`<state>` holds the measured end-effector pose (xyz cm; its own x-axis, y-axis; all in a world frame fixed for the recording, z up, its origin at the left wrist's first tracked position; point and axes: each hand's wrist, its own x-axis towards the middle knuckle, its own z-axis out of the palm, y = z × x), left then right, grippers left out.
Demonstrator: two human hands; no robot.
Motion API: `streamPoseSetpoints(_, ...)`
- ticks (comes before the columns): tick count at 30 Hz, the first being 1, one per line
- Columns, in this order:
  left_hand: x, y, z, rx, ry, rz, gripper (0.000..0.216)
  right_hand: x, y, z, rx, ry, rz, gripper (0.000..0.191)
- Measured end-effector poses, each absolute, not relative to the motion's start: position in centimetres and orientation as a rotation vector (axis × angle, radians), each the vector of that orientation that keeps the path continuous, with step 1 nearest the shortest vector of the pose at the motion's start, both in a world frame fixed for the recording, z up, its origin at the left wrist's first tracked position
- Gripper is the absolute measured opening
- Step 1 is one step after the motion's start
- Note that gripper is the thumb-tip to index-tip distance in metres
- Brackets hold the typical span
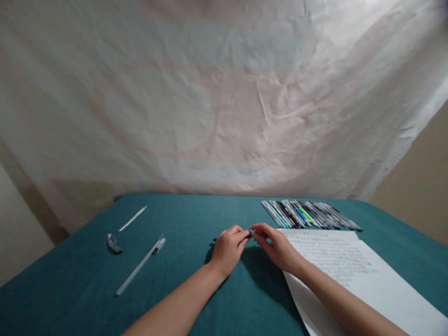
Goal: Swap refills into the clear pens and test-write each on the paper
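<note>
We hold both forearms angled inward over the teal table [196,219], hands meeting at its middle. Our left hand [228,248] and right hand [276,246] curl their fingers narrowly, pinching a thin dark pen [249,232] between them, just left of the paper [350,275]. A pen row [310,214] lies behind.

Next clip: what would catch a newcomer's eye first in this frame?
Probably the two hands meeting mid-table: the left hand and right hand pinch a small dark object between their fingertips, too small to identify. Next, the row of pens lined up at the far right of the teal table, just beyond a written sheet of paper. A white pen lies alone at left.
</note>
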<state>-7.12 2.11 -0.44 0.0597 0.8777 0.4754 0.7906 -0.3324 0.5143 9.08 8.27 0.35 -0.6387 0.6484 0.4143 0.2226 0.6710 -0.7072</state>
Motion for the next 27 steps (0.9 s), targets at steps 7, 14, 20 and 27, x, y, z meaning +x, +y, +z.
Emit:
streamPoseSetpoints(7,-7.3,2.2,-0.6,2.140,1.689,1.179,0.026,9.2,9.5,-1.1,-0.661,-2.103,1.010,0.013)
streamPoseSetpoints(14,-7.3,2.0,-0.5,2.154,1.680,1.159,0.028,9.4,9.2,-0.6,-0.714,-2.165,0.900,0.011)
streamPoseSetpoints(20,-7.3,2.0,-0.4,2.183,1.692,1.140,0.029,9.7,9.1,-0.1,-0.674,-2.254,0.756,0.013)
streamPoseSetpoints(27,-7.2,1.9,-0.5,2.272,1.737,1.090,0.026,9.8,9.0,-0.3,-0.759,-2.375,0.563,0.028)
